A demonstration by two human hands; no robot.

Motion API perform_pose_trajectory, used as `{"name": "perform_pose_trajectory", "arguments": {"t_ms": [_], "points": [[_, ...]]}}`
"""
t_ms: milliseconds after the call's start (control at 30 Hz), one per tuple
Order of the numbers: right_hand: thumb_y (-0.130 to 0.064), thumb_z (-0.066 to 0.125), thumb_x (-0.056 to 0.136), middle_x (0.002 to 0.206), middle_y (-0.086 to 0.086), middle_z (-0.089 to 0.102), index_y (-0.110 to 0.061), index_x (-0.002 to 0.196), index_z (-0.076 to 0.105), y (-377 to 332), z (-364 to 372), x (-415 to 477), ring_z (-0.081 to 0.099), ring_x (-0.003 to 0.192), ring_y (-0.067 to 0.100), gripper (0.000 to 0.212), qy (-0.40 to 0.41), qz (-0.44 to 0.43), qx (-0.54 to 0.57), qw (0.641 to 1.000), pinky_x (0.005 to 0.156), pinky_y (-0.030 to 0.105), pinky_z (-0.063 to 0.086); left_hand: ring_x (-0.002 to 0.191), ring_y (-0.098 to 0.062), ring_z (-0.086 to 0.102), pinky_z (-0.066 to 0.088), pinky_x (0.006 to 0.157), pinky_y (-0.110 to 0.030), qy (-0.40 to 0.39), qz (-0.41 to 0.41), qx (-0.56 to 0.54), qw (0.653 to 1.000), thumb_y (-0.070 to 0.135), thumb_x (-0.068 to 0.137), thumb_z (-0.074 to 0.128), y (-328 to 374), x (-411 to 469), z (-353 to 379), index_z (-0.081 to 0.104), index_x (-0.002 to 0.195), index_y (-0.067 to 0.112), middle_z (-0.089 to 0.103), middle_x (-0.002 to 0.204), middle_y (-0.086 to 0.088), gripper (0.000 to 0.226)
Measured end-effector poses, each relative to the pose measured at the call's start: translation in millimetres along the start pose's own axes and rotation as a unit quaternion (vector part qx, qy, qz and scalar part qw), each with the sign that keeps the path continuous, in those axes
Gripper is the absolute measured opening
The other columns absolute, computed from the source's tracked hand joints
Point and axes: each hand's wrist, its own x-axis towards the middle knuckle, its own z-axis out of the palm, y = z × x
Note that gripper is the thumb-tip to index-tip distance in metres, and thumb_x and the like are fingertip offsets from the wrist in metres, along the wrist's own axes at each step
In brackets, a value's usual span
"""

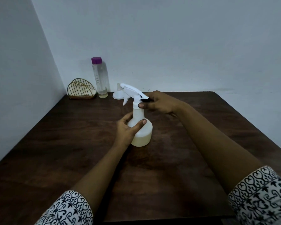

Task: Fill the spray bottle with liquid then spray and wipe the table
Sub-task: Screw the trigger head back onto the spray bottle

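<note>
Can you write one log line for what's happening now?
left hand: holds spray bottle | right hand: grips spray head | funnel: on table

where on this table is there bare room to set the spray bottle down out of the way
The right half of the table, beyond the right hand, is bare to its edge. So is the near left, in front of the left hand. The back left corner is crowded: wire holder, clear bottle, funnel.

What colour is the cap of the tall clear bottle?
Purple; the cap shows clearly in the head view.
</note>
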Motion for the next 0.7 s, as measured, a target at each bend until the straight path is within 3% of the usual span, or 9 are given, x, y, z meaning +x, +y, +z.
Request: {"name": "perform_pose_trajectory", "arguments": {"t_ms": [200,300,367,433,533,633,700], "points": [[-0.016,0.057,0.093,0.120,0.004,0.065,-0.010,0.120,0.061,11,6,-4,0.059,0.113,0.012,0.028,0.012,-0.019,0.119,0.993,0.094,0.024,0.044,0.090,-0.012,0.069,0.056,0.077,-0.027,0.003,0.001,0.007,1.000,0.015,0.074,0.078,-1,1,-1,0.069,0.103,0.016,0.072,0.098,0.006,0.031],[-0.019,0.063,0.089,0.117,0.001,0.067,-0.013,0.119,0.062,9,5,-3,0.060,0.111,0.011,0.032,0.023,-0.015,0.105,0.994,0.097,0.027,0.045,0.092,-0.012,0.069,0.056,0.077,-0.026,0.000,0.002,0.002,1.000,0.015,0.075,0.077,0,0,0,0.068,0.103,0.019,0.072,0.099,0.005,0.030],[-0.025,0.070,0.083,0.102,-0.001,0.068,-0.013,0.111,0.064,4,6,-2,0.063,0.094,0.009,0.031,0.051,-0.011,0.061,0.997,0.088,0.029,0.049,0.090,-0.009,0.069,0.056,0.075,-0.024,-0.002,0.005,-0.003,1.000,0.012,0.076,0.076,1,0,0,0.068,0.103,0.018,0.072,0.099,0.005,0.029],[-0.034,0.076,0.076,0.083,-0.007,0.063,-0.014,0.097,0.063,-2,13,-2,0.057,0.074,0.005,0.032,0.104,0.008,0.012,0.994,0.072,0.026,0.047,0.087,-0.007,0.069,0.055,0.073,-0.021,-0.003,0.009,-0.011,1.000,0.010,0.076,0.076,2,-1,0,0.068,0.102,0.017,0.072,0.096,0.005,0.028],[-0.046,0.078,0.068,0.070,-0.012,0.057,-0.020,0.080,0.054,-10,32,-4,0.055,0.066,0.005,0.037,0.226,0.039,-0.047,0.972,0.060,0.022,0.043,0.093,-0.011,0.069,0.056,0.078,-0.024,-0.002,0.012,-0.019,1.000,0.011,0.077,0.076,1,-1,1,0.068,0.105,0.016,0.072,0.100,0.001,0.030],[-0.056,0.073,0.069,0.068,-0.014,0.048,-0.024,0.077,0.045,-12,53,-7,0.048,0.061,0.001,0.042,0.336,0.043,-0.117,0.934,0.052,0.019,0.032,0.092,-0.008,0.069,0.055,0.077,-0.021,-0.005,0.023,-0.015,1.000,0.009,0.078,0.074,2,-2,2,0.067,0.103,0.019,0.072,0.098,0.004,0.028],[-0.062,0.070,0.067,0.077,-0.013,0.049,-0.024,0.083,0.044,-12,66,-10,0.047,0.065,0.000,0.049,0.361,0.060,-0.096,0.926,0.054,0.020,0.031,0.089,-0.008,0.069,0.055,0.075,-0.022,-0.008,0.027,-0.010,1.000,0.008,0.079,0.073,2,-3,1,0.067,0.098,0.021,0.073,0.093,0.005,0.024]]}}
